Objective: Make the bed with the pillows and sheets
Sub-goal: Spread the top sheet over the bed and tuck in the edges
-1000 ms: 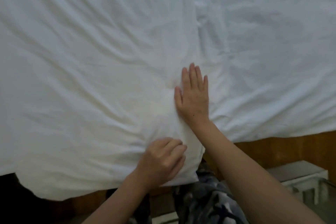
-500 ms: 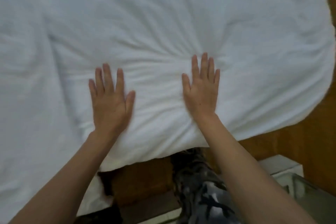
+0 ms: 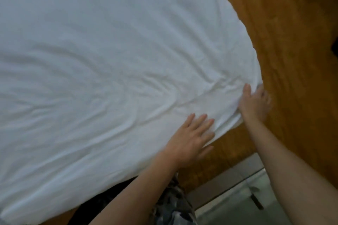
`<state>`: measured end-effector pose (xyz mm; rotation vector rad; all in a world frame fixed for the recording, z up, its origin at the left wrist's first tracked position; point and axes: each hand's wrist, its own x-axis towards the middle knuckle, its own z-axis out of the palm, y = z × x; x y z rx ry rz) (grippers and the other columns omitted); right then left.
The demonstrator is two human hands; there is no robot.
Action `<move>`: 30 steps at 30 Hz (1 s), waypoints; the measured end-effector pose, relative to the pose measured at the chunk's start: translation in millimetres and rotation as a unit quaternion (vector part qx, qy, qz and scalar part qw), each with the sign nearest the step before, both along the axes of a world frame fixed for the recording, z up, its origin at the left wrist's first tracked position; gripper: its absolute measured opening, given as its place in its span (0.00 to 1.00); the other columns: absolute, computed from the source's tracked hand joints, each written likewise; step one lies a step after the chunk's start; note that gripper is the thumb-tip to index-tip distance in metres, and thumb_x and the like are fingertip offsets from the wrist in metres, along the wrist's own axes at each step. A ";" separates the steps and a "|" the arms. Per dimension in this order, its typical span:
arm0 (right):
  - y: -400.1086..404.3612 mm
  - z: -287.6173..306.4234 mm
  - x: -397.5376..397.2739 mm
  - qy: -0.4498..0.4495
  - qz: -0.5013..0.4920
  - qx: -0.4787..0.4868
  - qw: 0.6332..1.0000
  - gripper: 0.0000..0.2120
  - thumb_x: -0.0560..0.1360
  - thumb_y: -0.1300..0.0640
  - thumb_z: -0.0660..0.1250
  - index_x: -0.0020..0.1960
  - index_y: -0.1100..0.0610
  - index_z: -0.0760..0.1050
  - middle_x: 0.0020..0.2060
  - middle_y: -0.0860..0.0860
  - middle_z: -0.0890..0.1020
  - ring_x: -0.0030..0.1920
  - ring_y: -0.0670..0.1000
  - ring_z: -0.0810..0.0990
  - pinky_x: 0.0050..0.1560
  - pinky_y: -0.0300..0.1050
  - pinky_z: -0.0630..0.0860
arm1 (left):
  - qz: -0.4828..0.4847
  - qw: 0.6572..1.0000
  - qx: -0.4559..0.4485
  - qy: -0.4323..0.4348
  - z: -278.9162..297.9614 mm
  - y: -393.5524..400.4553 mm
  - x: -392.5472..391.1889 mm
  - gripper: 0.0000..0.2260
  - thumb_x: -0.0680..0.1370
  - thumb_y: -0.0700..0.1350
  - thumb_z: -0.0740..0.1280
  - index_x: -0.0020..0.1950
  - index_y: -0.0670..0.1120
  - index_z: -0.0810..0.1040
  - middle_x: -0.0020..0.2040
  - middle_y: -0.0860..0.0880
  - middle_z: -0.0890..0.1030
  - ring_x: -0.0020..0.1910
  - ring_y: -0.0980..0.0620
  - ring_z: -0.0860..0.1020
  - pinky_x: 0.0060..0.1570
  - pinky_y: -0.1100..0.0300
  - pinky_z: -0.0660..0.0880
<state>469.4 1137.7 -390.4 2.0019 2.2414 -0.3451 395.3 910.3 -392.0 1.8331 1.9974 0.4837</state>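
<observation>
While both hands work the corner, the white sheet [image 3: 109,69] lies creased across the bed.
Left hand [image 3: 192,139] presses flat, fingers spread; right hand [image 3: 254,104] curls round the soft edge beside wooden panelling [image 3: 292,51].

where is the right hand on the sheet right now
In the head view the right hand is at the right, at the white sheet's corner edge against the wooden floor, just right of and beyond the flat left hand.

The sheet [image 3: 109,60] is plain white all over, shading a cool grey-blue in its creases. Beside it the wooden floor [image 3: 285,42] is a warm orange-brown with darker grain, and the trousers [image 3: 173,204] carry a grey, black and white camouflage pattern.
</observation>
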 end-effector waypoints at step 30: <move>-45.6 -34.2 -74.7 -0.041 0.330 0.087 0.939 0.30 0.81 0.43 0.45 0.78 0.56 0.51 0.77 0.56 0.55 0.77 0.55 0.53 0.75 0.58 0.49 | 0.266 0.957 -0.072 0.088 -34.3 -9.4 -87.8 0.29 0.79 0.60 0.53 0.78 0.49 0.59 0.79 0.39 0.53 0.78 0.39 0.50 0.73 0.39 0.44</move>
